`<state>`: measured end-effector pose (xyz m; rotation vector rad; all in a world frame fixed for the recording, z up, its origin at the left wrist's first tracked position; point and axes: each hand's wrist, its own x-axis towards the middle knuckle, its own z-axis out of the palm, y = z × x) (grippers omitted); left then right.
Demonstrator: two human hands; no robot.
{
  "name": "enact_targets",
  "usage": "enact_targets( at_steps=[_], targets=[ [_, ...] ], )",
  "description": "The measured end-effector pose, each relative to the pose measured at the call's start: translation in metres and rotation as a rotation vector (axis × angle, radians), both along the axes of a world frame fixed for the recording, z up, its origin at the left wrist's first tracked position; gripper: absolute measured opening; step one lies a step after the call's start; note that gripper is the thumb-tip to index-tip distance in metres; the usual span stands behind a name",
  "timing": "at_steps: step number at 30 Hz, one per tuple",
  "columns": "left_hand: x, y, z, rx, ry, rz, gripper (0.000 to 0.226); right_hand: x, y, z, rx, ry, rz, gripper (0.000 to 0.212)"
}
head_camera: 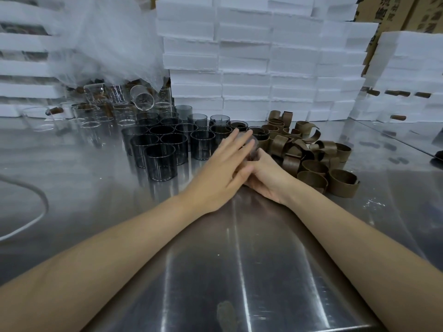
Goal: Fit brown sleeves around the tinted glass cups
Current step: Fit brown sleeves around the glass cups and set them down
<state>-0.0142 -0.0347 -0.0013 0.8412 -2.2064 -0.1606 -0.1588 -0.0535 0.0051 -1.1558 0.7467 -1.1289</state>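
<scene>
Several dark tinted glass cups stand in a cluster on the steel table, left of my hands. A pile of brown sleeves lies to the right. My right hand grips a tinted cup with a brown sleeve at the table's middle; the cup is mostly hidden. My left hand lies over it with straight fingers pressing on its top and side. A few sleeved cups stand just behind my hands.
Clear glass cups and a crumpled plastic sheet sit at the back left. White foam boxes are stacked along the back and right. A white cable curves at the left. The steel table spreads in front of me.
</scene>
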Motion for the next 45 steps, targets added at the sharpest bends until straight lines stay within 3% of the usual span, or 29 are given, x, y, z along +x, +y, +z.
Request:
enact_targets(
  at_steps=[4,7,15,19,21,24,26,27,29,31,33,40,45],
  targets=[
    [0.004,-0.004,-0.005,0.101,-0.080,0.069,0.079,-0.001,-0.003,-0.005,-0.254,0.409,-0.278,0.043],
    [0.008,-0.007,-0.005,0.266,-0.028,0.078,0.085,-0.003,-0.002,-0.008,-0.378,0.617,-0.280,0.056],
    [0.009,-0.015,-0.004,0.495,0.179,0.135,0.113,-0.005,-0.001,-0.007,-0.480,0.656,-0.142,0.048],
    [0.010,-0.016,-0.002,0.615,0.278,0.035,0.130,-0.004,0.002,-0.002,-0.503,0.617,-0.084,0.049],
    [0.011,-0.016,0.001,0.686,0.330,-0.069,0.114,-0.003,0.004,0.000,-0.453,0.560,-0.051,0.055],
    [0.009,-0.014,0.002,0.708,0.341,-0.237,0.035,-0.004,0.007,0.003,-0.352,0.467,0.016,0.064],
    [0.009,-0.014,0.000,0.716,0.381,-0.241,0.016,-0.003,0.008,0.002,-0.329,0.481,-0.004,0.063],
    [0.009,-0.014,0.000,0.709,0.380,-0.212,0.020,-0.001,0.007,0.000,-0.351,0.528,-0.041,0.060],
    [0.009,-0.014,0.000,0.680,0.356,-0.056,0.051,0.002,0.003,-0.005,-0.453,0.675,-0.160,0.056],
    [0.010,-0.014,-0.001,0.607,0.349,0.113,0.074,0.004,0.000,-0.008,-0.555,0.783,-0.245,0.073],
    [0.010,-0.017,-0.004,0.565,0.348,0.178,0.082,0.004,-0.001,-0.009,-0.606,0.793,-0.214,0.092],
    [0.011,-0.019,-0.002,0.550,0.381,0.224,0.078,0.008,0.005,-0.008,-0.589,0.778,-0.013,0.111],
    [0.014,-0.016,0.000,0.514,0.368,0.169,0.072,0.009,0.008,-0.009,-0.500,0.767,-0.067,0.112]
  ],
)
